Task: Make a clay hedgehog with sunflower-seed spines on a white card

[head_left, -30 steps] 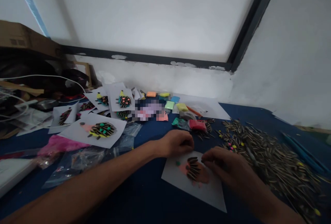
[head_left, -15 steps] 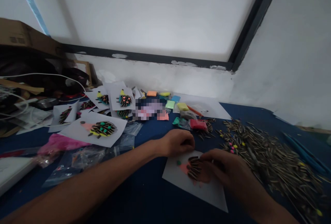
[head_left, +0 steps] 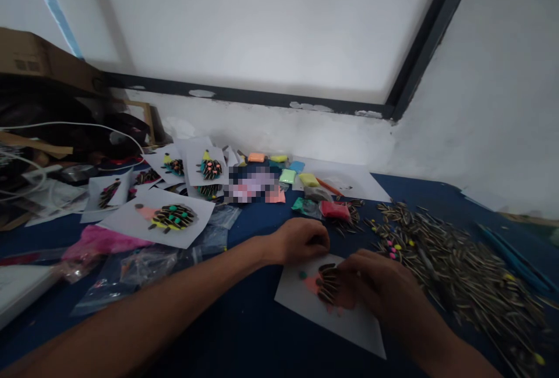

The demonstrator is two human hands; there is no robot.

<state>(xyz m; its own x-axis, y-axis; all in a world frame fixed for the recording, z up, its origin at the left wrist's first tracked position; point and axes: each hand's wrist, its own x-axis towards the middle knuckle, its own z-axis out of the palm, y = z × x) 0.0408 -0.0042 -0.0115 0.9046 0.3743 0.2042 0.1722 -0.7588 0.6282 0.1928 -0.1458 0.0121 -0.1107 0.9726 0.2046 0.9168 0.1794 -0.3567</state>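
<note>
A white sheet of paper (head_left: 336, 328) lies on the blue tabletop, bearing a pink clay hedgehog (head_left: 347, 296) with a green nose. Striped sunflower seeds (head_left: 328, 289) stand in rows on the front half of its back. My right hand (head_left: 378, 282) reaches over the hedgehog from the right, thumb and fingers pinched against its back just behind the seeds; what is between the fingertips is hidden. Curled at the top edge of the sheet is my left hand (head_left: 303, 241), its fingers closed and their contents out of sight.
A big heap of sunflower seeds (head_left: 463, 273) spreads on the right, beside a blue tool (head_left: 517, 255). Behind my hands lie a red clay packet (head_left: 335, 210) and other coloured packets. To the left are a finished-looking hedgehog card (head_left: 198, 235), plastic bags (head_left: 148, 267) and white cables.
My right hand has shifted very slightly, still pinched at the hedgehog's back. My left hand keeps its place on the paper's edge.
</note>
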